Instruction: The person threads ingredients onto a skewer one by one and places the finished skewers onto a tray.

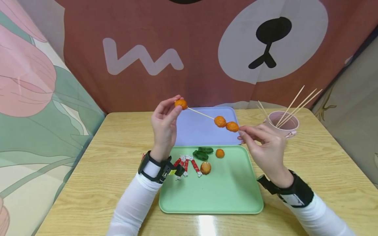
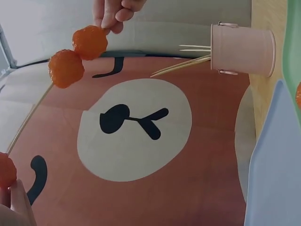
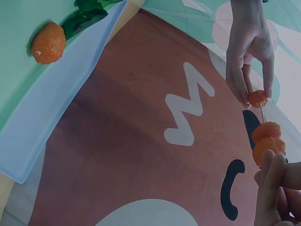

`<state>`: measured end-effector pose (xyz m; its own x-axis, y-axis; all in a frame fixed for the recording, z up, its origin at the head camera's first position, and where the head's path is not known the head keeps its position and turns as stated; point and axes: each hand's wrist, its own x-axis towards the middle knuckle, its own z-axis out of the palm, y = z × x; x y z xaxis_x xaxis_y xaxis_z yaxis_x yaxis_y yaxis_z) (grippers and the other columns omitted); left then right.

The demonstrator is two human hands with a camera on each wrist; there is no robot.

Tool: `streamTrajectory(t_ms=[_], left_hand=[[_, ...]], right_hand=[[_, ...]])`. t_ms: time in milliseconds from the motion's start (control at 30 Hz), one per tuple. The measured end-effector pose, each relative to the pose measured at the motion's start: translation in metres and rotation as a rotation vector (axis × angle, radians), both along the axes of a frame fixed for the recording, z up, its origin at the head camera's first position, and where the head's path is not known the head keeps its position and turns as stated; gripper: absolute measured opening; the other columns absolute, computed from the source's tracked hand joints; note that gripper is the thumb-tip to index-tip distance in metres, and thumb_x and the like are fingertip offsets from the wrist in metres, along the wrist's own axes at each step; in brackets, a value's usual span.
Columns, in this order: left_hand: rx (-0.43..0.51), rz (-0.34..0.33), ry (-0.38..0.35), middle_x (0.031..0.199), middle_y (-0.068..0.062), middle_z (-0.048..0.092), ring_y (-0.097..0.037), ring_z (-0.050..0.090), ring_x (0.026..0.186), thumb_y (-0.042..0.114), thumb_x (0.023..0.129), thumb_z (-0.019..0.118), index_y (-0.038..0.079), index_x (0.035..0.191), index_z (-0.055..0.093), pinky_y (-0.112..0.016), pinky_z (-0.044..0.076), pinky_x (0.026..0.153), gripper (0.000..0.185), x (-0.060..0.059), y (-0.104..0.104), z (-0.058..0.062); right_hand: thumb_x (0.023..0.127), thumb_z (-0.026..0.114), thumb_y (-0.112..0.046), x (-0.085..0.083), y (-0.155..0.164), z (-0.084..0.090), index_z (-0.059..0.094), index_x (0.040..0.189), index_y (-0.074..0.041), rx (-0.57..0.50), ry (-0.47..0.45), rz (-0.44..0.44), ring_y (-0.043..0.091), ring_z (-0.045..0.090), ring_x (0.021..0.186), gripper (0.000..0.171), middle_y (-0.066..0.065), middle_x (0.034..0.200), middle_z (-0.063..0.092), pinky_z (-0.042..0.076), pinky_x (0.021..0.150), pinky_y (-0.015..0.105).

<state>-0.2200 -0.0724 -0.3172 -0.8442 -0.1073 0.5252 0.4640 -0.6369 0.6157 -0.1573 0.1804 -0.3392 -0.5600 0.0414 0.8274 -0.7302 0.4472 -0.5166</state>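
A thin wooden skewer (image 1: 201, 113) is held in the air above the blue tray (image 1: 197, 132). My left hand (image 1: 176, 108) pinches an orange ball (image 1: 180, 104) at the skewer's left tip. Two more orange balls (image 1: 226, 124) sit threaded side by side near the right end, where my right hand (image 1: 241, 133) pinches the stick. In the left wrist view the two balls (image 2: 77, 54) hang just under the right hand's fingers (image 2: 113, 16). The right wrist view shows the left hand (image 3: 249, 52) on its ball (image 3: 257, 99) and the pair of balls (image 3: 267, 141).
A green tray (image 1: 230, 193) in front holds red-and-white sticks (image 1: 186, 164), green pepper pieces (image 1: 202, 152), a loose orange ball (image 1: 220, 153) and a browned ball (image 1: 205, 167). A pink cup (image 1: 284, 124) with several skewers stands at the right. Curtains close the back and left.
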Motion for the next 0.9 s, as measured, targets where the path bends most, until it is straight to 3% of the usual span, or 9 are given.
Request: streamTrajectory(t_ms=[567, 733, 900], left_hand=[[0.002, -0.055, -0.068, 0.109, -0.01, 0.067, -0.022, 0.064, 0.102, 0.011, 0.075, 0.079, 0.006, 0.098, 0.068, -0.028, 0.052, 0.091, 0.026, 0.003, 0.012, -0.008], [-0.019, -0.047, -0.094, 0.107, -0.009, 0.068, -0.021, 0.064, 0.1, -0.001, 0.081, 0.07, 0.006, 0.095, 0.069, -0.028, 0.053, 0.089, 0.016, 0.003, 0.015, -0.009], [-0.053, -0.06, -0.108, 0.106, -0.008, 0.069, -0.02, 0.064, 0.098, -0.008, 0.084, 0.064, 0.007, 0.096, 0.069, -0.028, 0.053, 0.09, 0.019, 0.004, 0.017, -0.01]], right_hand=[[0.064, 0.076, 0.017, -0.001, 0.0, -0.001, 0.074, 0.083, 0.005, 0.024, 0.0, -0.027, -0.005, 0.062, 0.066, 0.023, 0.014, 0.071, 0.068, 0.05, 0.065, 0.008], [0.064, 0.077, 0.017, 0.0, 0.001, 0.0, 0.074, 0.083, 0.005, 0.027, 0.015, -0.038, -0.006, 0.061, 0.066, 0.023, 0.014, 0.071, 0.069, 0.049, 0.064, 0.007], [0.065, 0.078, 0.015, -0.001, 0.001, 0.001, 0.075, 0.082, 0.004, 0.047, 0.036, -0.058, -0.005, 0.061, 0.066, 0.021, 0.013, 0.071, 0.069, 0.048, 0.063, 0.006]])
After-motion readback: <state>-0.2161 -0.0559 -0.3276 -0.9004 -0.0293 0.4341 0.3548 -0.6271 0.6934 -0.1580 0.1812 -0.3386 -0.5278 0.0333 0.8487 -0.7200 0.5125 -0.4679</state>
